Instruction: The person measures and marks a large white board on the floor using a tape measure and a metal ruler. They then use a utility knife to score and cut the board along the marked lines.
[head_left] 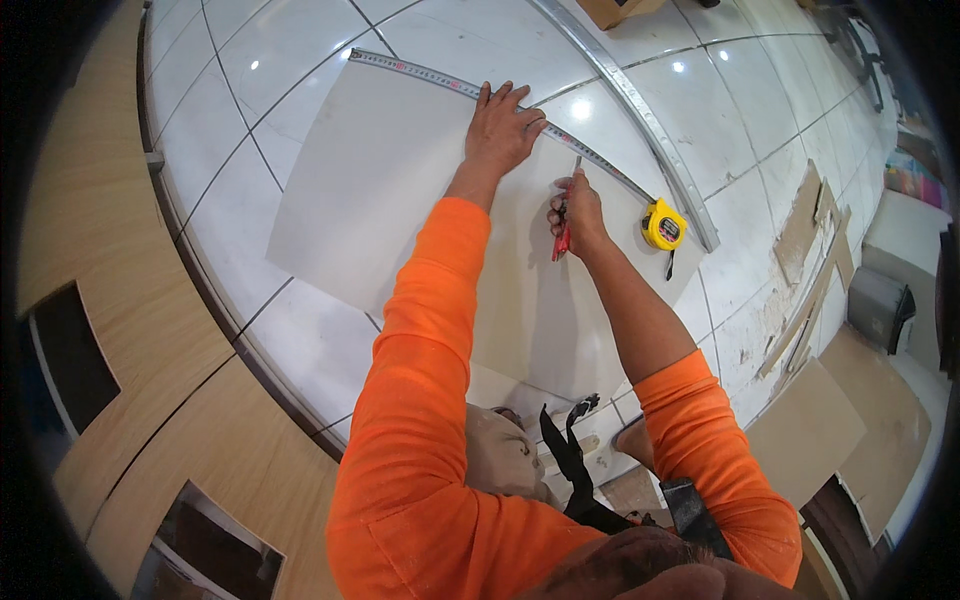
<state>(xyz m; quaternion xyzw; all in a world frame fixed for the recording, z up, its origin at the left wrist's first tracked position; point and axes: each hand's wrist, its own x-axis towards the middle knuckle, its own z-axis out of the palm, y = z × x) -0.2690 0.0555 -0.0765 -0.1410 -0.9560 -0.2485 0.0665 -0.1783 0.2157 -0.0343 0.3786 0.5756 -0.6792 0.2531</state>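
Note:
A large pale flat board (365, 190) lies on the tiled floor before me. Along its far edge runs the pulled-out blade (415, 72) of a tape measure, whose yellow case (663, 225) rests on the board's right side. My left hand (500, 130) presses down on the tape near its middle, palm low and fingers spread over the edge. Lower and to the right, my right hand (578, 212) is closed around a red-handled utility knife (562, 243). The knife's thin tip points up toward the tape, just short of it; whether it touches the board I cannot tell.
Beyond the board, a long metal profile (640, 110) lies across the white tiles. Wooden cabinet panels (170, 370) with cut-out openings stand at the left. Board scraps (800, 225) and larger offcuts (805, 430) lie to the right, near a grey bin (880, 305).

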